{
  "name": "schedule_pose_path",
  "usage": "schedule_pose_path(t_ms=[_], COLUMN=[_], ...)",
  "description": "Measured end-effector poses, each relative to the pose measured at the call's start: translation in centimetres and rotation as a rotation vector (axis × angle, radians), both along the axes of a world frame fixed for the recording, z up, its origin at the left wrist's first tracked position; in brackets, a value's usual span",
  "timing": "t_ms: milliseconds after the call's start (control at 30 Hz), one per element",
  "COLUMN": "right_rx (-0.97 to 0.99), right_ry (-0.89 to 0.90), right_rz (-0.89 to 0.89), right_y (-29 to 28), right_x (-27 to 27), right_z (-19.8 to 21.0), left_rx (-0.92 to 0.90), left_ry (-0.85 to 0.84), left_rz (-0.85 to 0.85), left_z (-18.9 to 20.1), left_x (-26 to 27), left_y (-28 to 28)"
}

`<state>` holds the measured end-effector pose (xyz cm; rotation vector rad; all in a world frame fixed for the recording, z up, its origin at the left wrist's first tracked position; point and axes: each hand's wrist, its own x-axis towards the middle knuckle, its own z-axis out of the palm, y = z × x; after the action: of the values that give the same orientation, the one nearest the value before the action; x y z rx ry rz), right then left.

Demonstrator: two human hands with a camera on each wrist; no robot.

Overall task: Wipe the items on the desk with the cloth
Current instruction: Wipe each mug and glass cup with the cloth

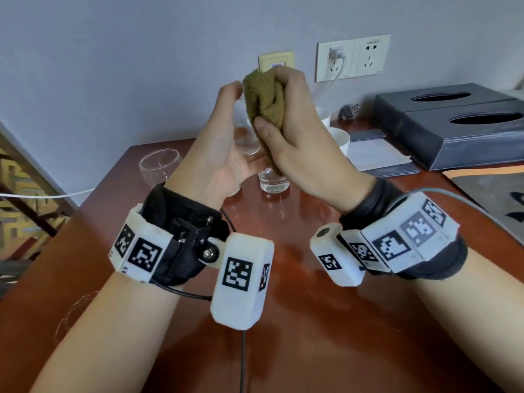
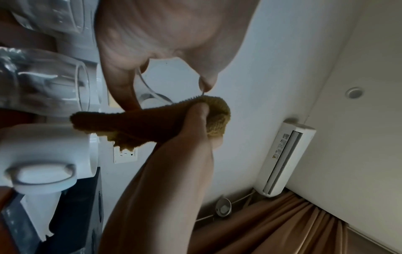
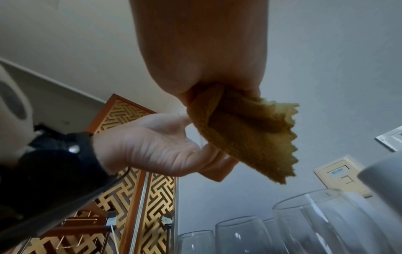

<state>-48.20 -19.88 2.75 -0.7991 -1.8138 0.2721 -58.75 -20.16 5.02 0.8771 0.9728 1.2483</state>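
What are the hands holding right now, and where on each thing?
Left hand holds a clear glass around its body; right hand grips the bunched olive cloth at its middle.

A glass (image 1: pixel 246 129) is held up above the bench (image 1: pixel 297 321) by the left hand (image 1: pixel 224 148), with a cloth (image 1: pixel 265 102) gripped against it by the right hand (image 1: pixel 297 137). Below them two more glasses (image 1: pixel 160 168) are set on the bench, two cups (image 1: pixel 338 139) to their right, and boxes (image 1: pixel 453 123) at the far right.

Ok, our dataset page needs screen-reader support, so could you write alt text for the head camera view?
The right hand grips a bunched olive-green cloth against a clear drinking glass held up by the left hand, above a reddish-brown wooden desk. More clear glasses, white cups and black tissue boxes stand behind.
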Motion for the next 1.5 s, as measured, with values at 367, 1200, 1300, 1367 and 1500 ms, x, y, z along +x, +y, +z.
schedule_pose_path(t_ms=[367,1200,1300,1367,1500], right_rx=[-0.241,-0.056,-0.017,-0.028,-0.157], right_ry=[0.225,0.167,0.147,0.146,0.128], right_rz=[-0.105,-0.074,-0.094,-0.106,-0.059], right_y=[0.5,0.3,0.2,0.5,1.2], right_x=[1.2,0.1,0.7,1.3,2.7], right_z=[0.6,0.0,0.5,1.0,1.9], left_rx=[-0.062,-0.108,-0.086,-0.070,0.012], left_ry=[0.049,-0.181,-0.086,-0.015,0.182], left_rz=[0.025,-0.088,-0.113,-0.124,-0.107], left_z=[0.0,-0.2,0.1,0.2,0.2], left_x=[0.1,-0.5,-1.1,-1.2,-0.5], left_y=[-0.1,0.3,0.4,0.5,0.3])
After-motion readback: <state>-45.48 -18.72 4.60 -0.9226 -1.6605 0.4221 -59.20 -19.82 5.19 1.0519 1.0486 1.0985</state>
